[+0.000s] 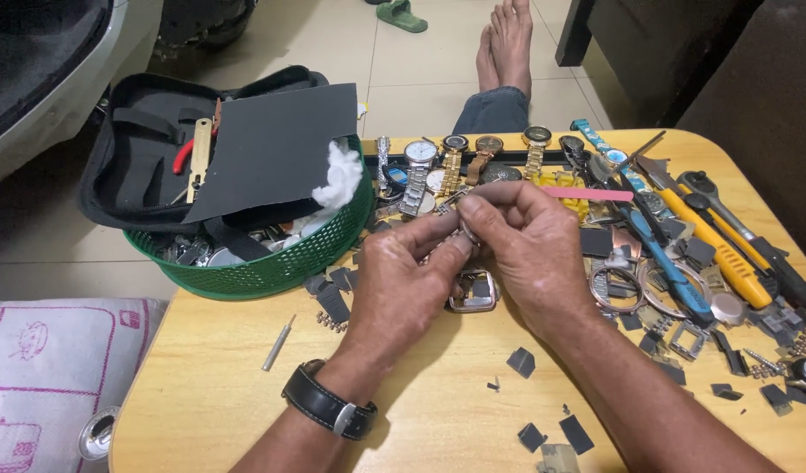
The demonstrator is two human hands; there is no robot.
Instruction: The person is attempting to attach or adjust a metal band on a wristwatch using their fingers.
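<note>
Dark strap scraps (533, 436) scattered on wooden surface (228, 385) nearest camera. Left hand (401, 285), black wristwatch (328, 410) worn, and right hand (530, 250) met above square watch case (474, 293); fingers of both pinched closed on small metal watch part (460, 223). Green basket (272, 263) left; row of watches (460, 162) beyond.

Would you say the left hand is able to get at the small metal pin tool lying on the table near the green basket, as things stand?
Probably yes. The pin tool lies alone on bare table, just left of the left hand, with nothing between them. That hand, though, is pinching a small metal watch part together with the right hand.
</note>
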